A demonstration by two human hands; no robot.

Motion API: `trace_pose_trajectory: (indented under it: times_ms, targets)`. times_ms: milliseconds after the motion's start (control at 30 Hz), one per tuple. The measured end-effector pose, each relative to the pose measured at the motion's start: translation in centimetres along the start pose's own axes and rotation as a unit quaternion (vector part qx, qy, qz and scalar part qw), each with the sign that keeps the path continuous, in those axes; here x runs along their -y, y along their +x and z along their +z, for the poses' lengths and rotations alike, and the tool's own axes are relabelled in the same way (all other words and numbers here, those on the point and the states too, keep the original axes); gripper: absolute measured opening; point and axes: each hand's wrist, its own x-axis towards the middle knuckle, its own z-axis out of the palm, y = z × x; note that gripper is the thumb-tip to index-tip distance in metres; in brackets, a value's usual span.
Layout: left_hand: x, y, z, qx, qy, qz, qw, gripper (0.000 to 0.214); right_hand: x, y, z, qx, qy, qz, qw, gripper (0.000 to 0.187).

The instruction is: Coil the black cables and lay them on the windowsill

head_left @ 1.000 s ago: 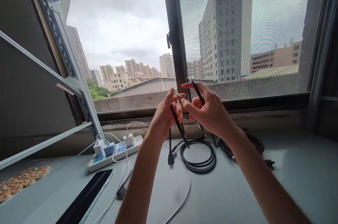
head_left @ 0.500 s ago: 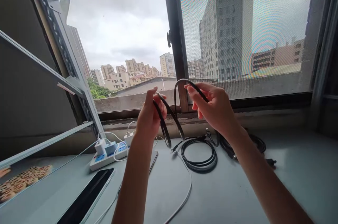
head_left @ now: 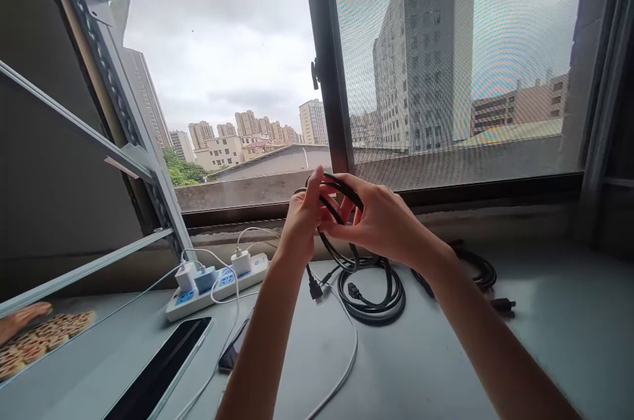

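Observation:
A black cable [head_left: 333, 249] is bunched in loops between my two hands, above the table. My left hand [head_left: 303, 218] is closed on the loops, its thumb pointing up. From the right, my right hand [head_left: 374, 212] curls its fingers around the same loops and meets the left. One connector hangs below the left hand, and another dangles lower right of it. Behind and beneath lies a coiled black cable [head_left: 379, 319] on the grey table [head_left: 396, 374]. Some fingers are hidden behind the loops.
A white power strip [head_left: 198, 300] with plugged-in chargers stands at the left. In front of it lies a phone [head_left: 158, 367], and a second dark device [head_left: 232, 354] sits partly behind my left forearm. A white cable [head_left: 354, 347] crosses the table. More black cable [head_left: 478, 268] lies right.
My hands have come together, the right moving left and slightly down. The loose length between them is gathered into loops, and both cable ends now hang below.

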Motion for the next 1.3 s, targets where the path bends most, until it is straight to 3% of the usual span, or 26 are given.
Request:
trace_pose_trajectory:
  times_ms: [233, 433, 567, 667, 767, 867, 1000, 1200, 1300]
  targets:
    - [0.4, 0.2, 0.3, -0.03, -0.019, 0.001, 0.999, 0.049, 0.1, 0.2, -0.7, 0.002, 0.03, 0.029, 0.999, 0.029]
    - [0.5, 0.4, 0.2, -0.068, -0.033, -0.002, 0.997, 0.05, 0.1, 0.1, -1.1, -0.011, 0.015, 0.053, 0.998, 0.039]
    - [0.6, 0.5, 0.2, -0.082, -0.06, 0.007, 0.995, 0.049, 0.5, -0.2, -1.0, 0.013, -0.029, 0.042, 0.999, 0.048]
    - [0.6, 0.4, 0.4, -0.081, -0.051, 0.018, 0.995, 0.053, 0.7, -0.4, -0.8, 0.02, -0.064, 0.029, 0.997, 0.037]
    - [0.5, 0.3, 0.2, -0.066, -0.013, 0.027, 0.997, 0.054, 0.5, -0.4, -0.7, 0.022, -0.083, 0.02, 0.996, 0.023]
    - [0.3, 0.5, -0.6, -0.014, 0.039, 0.016, 0.999, 0.056, -0.2, -0.2, -0.6, -0.003, -0.095, 0.045, 0.994, 0.019]
    - [-0.1, 0.7, -1.7, 0.027, 0.123, 0.021, 0.992, 0.058, -1.4, 0.4, -0.7, -0.027, -0.012, 0.11, 0.994, 0.021]
    - [-1.0, 0.3, -2.4, -0.103, 0.122, 0.151, 0.976, 0.037, -2.3, 0.6, -1.1, -0.103, 0.06, 0.145, 0.982, 0.025]
    - [-1.3, 0.4, -2.4, -0.112, 0.144, 0.174, 0.968, 0.035, -2.1, 0.6, -1.1, -0.121, 0.08, 0.125, 0.982, 0.026]
